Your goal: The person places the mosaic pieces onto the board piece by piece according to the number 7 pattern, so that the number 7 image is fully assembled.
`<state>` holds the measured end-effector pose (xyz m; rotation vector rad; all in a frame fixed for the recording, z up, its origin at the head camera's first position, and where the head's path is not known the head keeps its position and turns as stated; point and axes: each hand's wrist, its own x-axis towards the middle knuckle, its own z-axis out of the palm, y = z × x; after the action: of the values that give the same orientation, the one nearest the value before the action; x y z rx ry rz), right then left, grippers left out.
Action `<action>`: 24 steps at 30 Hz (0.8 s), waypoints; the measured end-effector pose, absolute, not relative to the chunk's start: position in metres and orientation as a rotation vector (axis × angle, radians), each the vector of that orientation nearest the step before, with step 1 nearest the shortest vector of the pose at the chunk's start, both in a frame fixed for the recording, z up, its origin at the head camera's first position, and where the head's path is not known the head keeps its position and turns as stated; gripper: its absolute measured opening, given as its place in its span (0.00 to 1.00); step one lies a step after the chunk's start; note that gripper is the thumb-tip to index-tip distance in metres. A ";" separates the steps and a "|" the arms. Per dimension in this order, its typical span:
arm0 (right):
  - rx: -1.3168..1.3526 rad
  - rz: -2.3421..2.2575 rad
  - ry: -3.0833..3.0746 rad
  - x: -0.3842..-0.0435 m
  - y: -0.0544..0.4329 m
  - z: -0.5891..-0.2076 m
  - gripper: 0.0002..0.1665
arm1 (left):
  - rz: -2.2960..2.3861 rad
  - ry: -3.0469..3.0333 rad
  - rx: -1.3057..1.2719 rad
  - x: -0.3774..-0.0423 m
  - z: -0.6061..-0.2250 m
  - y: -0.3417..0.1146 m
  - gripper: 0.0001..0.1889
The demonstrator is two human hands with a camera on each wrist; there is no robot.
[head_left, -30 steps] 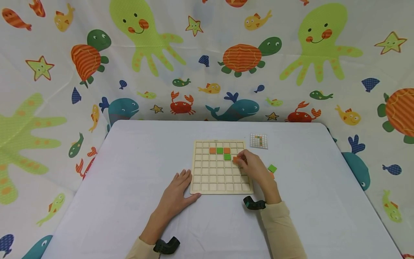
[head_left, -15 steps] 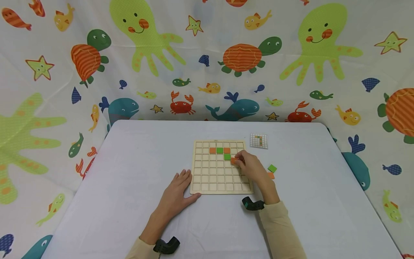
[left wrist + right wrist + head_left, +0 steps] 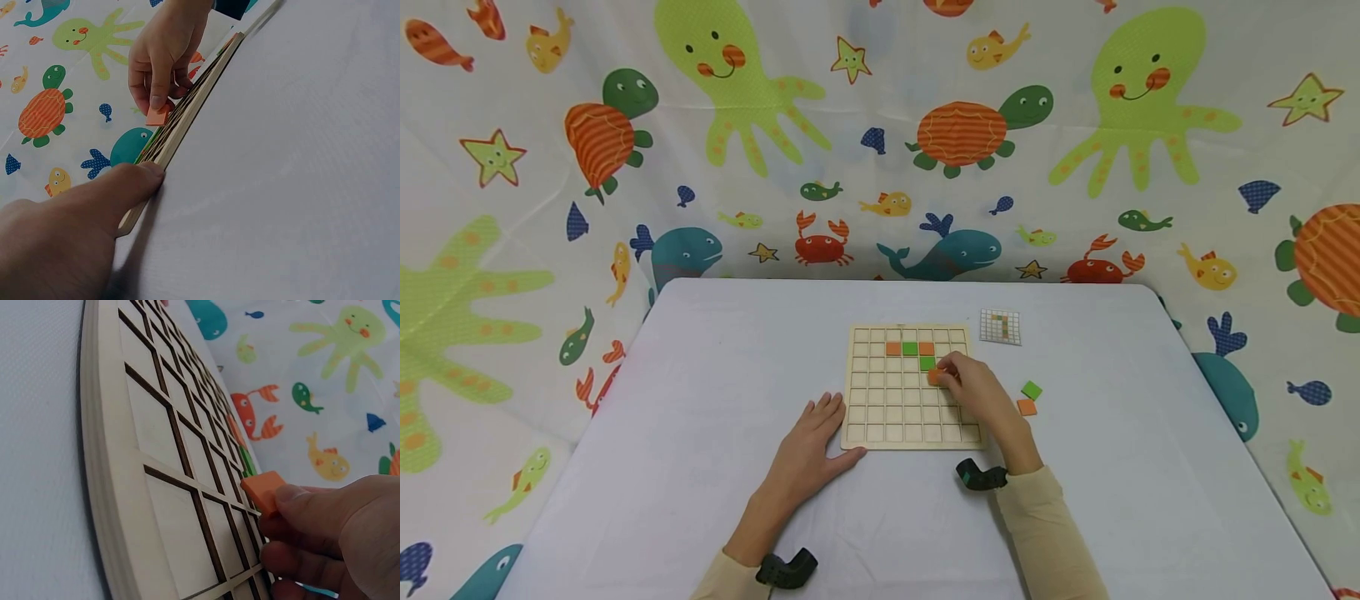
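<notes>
A square wooden grid board (image 3: 895,417) lies on the white table. Several orange and green tiles sit in its upper cells, among them a green tile (image 3: 927,363). My right hand (image 3: 981,387) pinches an orange tile (image 3: 264,490) between thumb and fingers, just below that green one. In the right wrist view the held tile is tilted over the cells. My left hand (image 3: 808,446) rests at the board's lower left corner, fingers spread along the left side; its thumb (image 3: 140,178) touches the edge in the left wrist view.
A small printed pattern card (image 3: 1000,327) lies beyond the board's upper right corner. On the table to the right are a loose green tile (image 3: 1032,390) and a loose orange tile (image 3: 1027,407). Behind the table hangs a sea-animal curtain (image 3: 865,150).
My right hand has carried the orange tile left and slightly nearer, to just under the green tile. The loose orange tile has come into full view. My left hand has stayed put.
</notes>
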<state>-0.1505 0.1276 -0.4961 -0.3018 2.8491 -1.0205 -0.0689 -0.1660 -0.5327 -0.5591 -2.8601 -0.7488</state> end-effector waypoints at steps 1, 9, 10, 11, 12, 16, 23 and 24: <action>-0.304 -1.019 2.850 -0.150 0.127 -0.496 0.12 | -0.747 -2.862 -0.559 -0.069 -0.533 -0.166 0.43; -0.324 -0.993 2.864 -0.150 0.122 -0.496 0.12 | -0.745 -2.858 -0.560 -0.068 -0.533 -0.166 0.43; -0.329 -0.982 2.868 -0.150 0.122 -0.497 0.12 | -0.744 -2.857 -0.561 -0.068 -0.533 -0.166 0.43; -0.333 -0.972 2.872 -0.150 0.122 -0.497 0.11 | -0.744 -2.856 -0.562 -0.068 -0.533 -0.166 0.43; -0.336 -0.965 2.876 -0.150 0.121 -0.498 0.11 | -0.744 -2.855 -0.562 -0.068 -0.533 -0.166 0.43; -0.343 -0.942 2.891 -0.151 0.120 -0.499 0.10 | -0.743 -2.862 -0.559 -0.068 -0.533 -0.166 0.43; -0.366 -0.920 2.918 -0.151 0.117 -0.500 0.10 | -0.749 -2.869 -0.555 -0.069 -0.533 -0.166 0.44; -0.368 -0.911 2.920 -0.151 0.117 -0.500 0.11 | -0.747 -2.868 -0.556 -0.069 -0.533 -0.166 0.44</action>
<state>-0.1506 0.1169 -0.5003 -0.3675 2.9204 -0.9112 -0.0687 -0.1662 -0.5331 -0.5565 -2.8676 -0.7474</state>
